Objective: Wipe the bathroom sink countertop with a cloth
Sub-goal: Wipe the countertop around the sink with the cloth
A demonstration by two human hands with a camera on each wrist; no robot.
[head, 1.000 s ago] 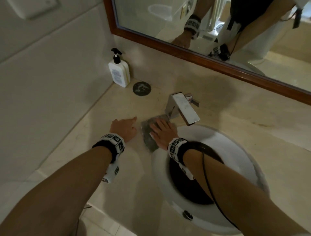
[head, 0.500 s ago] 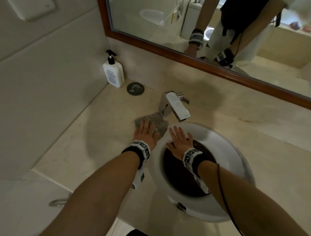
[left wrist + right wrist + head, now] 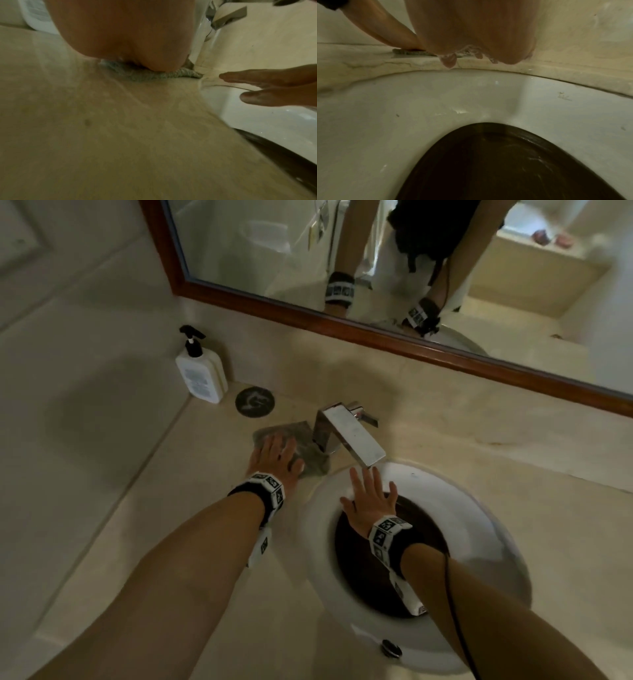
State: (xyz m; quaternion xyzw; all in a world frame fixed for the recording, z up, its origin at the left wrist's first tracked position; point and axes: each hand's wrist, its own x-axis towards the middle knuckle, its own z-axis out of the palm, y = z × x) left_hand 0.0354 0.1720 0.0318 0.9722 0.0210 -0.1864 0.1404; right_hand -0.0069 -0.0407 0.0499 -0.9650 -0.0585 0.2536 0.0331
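The left hand (image 3: 274, 458) pressed flat, fingers straight, on the grey crumpled cloth (image 3: 310, 455) beside the chrome faucet (image 3: 349, 436); mid-wipe, the beige stone surface (image 3: 164, 508) leftward likely came next. The right hand (image 3: 371, 498) lay spread, empty.

Bathroom, round sink (image 3: 479, 508), faucet (image 3: 349, 436), framed mirror (image 3: 376, 333)

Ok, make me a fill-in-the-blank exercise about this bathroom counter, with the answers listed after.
1. The cloth lies flat under the ____ hand.
2. The right hand is spread over the rim of the ____.
3. The cloth sits just left of the metal ____.
4. The round dark coaster lies beside the white ____ bottle.

Missing words: left; sink; tap; pump
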